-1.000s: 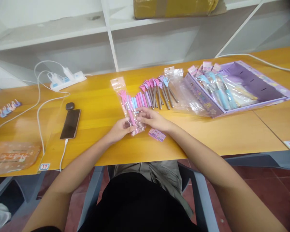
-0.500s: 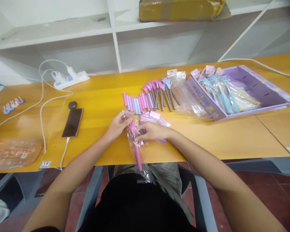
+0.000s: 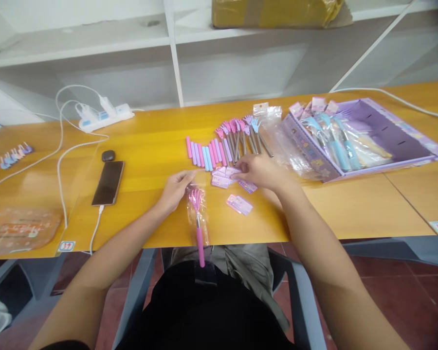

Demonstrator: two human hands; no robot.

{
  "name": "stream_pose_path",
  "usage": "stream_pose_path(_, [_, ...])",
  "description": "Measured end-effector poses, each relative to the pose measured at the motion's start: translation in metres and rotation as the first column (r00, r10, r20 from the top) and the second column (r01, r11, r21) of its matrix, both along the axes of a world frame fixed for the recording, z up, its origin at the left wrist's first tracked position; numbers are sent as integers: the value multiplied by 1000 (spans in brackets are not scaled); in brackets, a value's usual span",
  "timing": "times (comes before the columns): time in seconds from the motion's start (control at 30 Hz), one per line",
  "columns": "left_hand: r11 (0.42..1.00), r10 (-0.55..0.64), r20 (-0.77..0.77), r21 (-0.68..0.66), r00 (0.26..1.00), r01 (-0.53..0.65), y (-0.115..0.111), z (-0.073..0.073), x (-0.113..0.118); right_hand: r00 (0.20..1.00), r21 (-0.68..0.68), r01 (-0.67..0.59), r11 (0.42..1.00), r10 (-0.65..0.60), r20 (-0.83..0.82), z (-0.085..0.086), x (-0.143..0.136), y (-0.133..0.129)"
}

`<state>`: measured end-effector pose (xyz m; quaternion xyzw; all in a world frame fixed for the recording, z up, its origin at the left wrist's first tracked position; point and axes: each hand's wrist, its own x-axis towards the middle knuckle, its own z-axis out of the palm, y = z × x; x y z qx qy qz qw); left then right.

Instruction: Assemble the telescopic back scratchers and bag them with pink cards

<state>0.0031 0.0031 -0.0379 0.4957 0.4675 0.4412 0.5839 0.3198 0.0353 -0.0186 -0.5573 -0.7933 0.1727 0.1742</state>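
My left hand pinches the top of a clear plastic bag. Inside that bag is a pink back scratcher, claw head up and handle hanging over the table's front edge. My right hand reaches to a small pile of purple-and-white printed cards, thumb and fingers closed on the edge of one card. Another few cards lie nearer to me. Beyond the pile are a row of pink, purple and blue handle tubes and several claw heads on metal rods.
A purple box on the right holds bagged blue scratchers. Empty clear bags lie against it. To the left are a phone, a black case, a power strip with cables, and an orange pouch.
My right hand has let go of the bagged back scratcher and moved away and right to the cards. The bag now hangs straighter from my left hand, slightly further left.
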Motion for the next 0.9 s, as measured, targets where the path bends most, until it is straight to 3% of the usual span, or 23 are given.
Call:
stream_pose_path(0.13, [999, -31, -81, 1, 996, 32, -1, 3, -2, 995, -95, -4, 995, -6, -100, 1, -1, -1])
stream_pose_path(0.27, [999, -13, -79, 38, 997, 16, -2, 0, -2, 946, -144, -51, 988, 2, -324, 12, 0, -4])
stream_pose_path(0.37, [1000, -9, -54, 23, 998, 11, -3, -4, 2, 817, -74, -92, 993, 33, -576, 21, -13, -11])
stream_pose_path(0.47, [999, -44, -67, 2, 997, 44, -5, -3, 7, 643, -94, -228, 969, 78, -762, 21, -40, -21])
stream_pose_path(0.53, [996, -92, -60, -3, 994, 92, -7, -1, 10, 589, -138, -283, 949, 58, -806, 15, -59, -26])
stream_pose_path(0.63, [985, -169, -42, 22, 985, 170, -9, 2, 13, 578, -150, -213, 966, 0, -816, 3, -77, -28])
stream_pose_path(0.73, [978, -197, -51, 64, 979, 200, -9, 2, 13, 564, -138, -153, 978, -28, -825, -5, -81, -25])
stream_pose_path(0.9, [970, -238, -67, 23, 969, 240, -9, 4, 10, 559, -124, -164, 979, -12, -829, -12, -78, -22])
